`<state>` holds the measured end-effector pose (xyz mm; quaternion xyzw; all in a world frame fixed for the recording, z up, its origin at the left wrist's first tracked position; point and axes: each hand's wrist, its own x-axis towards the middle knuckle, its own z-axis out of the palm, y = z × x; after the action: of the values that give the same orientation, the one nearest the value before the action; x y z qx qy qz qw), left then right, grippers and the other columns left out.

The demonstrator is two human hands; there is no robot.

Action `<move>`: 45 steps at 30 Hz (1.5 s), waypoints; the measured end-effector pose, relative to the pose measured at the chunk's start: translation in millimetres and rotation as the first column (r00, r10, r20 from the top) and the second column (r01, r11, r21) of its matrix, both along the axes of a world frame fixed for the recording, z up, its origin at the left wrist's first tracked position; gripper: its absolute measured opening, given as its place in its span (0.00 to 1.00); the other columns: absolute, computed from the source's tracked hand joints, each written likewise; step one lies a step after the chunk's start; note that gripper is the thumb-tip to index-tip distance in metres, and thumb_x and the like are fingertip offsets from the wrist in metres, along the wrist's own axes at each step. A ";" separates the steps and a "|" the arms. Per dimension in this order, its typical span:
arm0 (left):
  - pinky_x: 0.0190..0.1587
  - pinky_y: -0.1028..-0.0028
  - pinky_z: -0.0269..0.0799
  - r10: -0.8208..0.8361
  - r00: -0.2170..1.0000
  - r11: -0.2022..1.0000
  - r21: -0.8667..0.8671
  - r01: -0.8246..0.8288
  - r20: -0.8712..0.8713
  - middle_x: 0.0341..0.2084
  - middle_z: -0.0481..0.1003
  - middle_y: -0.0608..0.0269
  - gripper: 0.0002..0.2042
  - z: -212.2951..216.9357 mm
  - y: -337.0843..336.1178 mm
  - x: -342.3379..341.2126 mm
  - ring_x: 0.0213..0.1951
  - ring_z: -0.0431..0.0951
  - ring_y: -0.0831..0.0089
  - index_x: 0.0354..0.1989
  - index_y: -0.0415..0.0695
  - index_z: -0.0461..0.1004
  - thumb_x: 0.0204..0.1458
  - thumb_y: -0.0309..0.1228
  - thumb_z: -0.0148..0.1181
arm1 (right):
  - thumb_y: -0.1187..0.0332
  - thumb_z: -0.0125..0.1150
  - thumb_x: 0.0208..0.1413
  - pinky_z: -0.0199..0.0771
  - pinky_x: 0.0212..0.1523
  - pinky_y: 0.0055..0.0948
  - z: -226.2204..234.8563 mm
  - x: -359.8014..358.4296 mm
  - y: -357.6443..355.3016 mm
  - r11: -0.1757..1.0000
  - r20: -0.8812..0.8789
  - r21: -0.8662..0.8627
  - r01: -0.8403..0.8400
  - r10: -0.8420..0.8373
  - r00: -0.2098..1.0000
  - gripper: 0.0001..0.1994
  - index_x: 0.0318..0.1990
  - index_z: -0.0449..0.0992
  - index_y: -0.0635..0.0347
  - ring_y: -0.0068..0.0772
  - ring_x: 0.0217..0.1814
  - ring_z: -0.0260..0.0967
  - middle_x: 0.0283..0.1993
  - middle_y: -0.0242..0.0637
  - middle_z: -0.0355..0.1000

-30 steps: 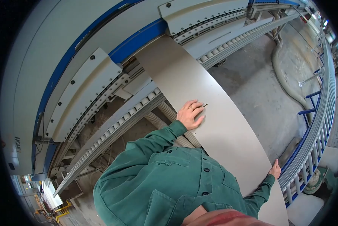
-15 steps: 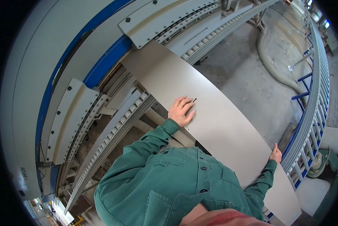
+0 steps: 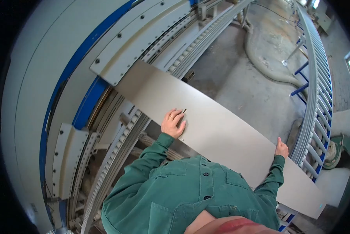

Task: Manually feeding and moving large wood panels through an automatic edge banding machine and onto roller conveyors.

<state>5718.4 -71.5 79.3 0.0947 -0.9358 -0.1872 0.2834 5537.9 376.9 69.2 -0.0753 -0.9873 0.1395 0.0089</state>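
Observation:
A long, pale grey-beige flat panel (image 3: 221,136) slants across in front of me, from the machine at the left to the roller conveyor at the right. My left hand (image 3: 173,123) rests on its top near the close edge, fingers spread, beside a small dark slot (image 3: 184,110). At the panel's far edge, toward its right end, my right hand (image 3: 281,149) is closed over the rim with the thumb pointing away from me. The panel's left end reaches the machine's guard plate (image 3: 140,37), and its corner there is partly hidden.
A big grey machine with a blue stripe (image 3: 79,54) fills the left side. Rails with small white rollers (image 3: 116,150) run out from it. At the right stands a blue-framed roller conveyor (image 3: 319,117). A thick grey hose (image 3: 257,64) lies on the concrete floor.
The view has shifted, so the panel lies at a flatter slant in the picture. Both hands stay at about the same places on the panel.

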 end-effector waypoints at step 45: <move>0.37 0.68 0.63 -0.632 -0.364 0.292 0.646 0.705 0.684 0.32 0.67 0.53 0.17 -141.3 94.2 -199.2 0.34 0.67 0.58 0.32 0.41 0.69 0.40 0.42 0.50 | 0.67 0.53 0.39 0.56 0.40 0.33 -186.6 170.1 -178.7 0.557 0.008 -0.442 0.704 -0.782 0.623 0.08 0.28 0.67 0.59 0.42 0.41 0.55 0.38 0.44 0.57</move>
<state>5519.2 22.7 -62.0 -0.4043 -0.7515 -0.1894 -0.4857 5708.1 198.2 -117.4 -0.4726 -0.8045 0.3290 0.1451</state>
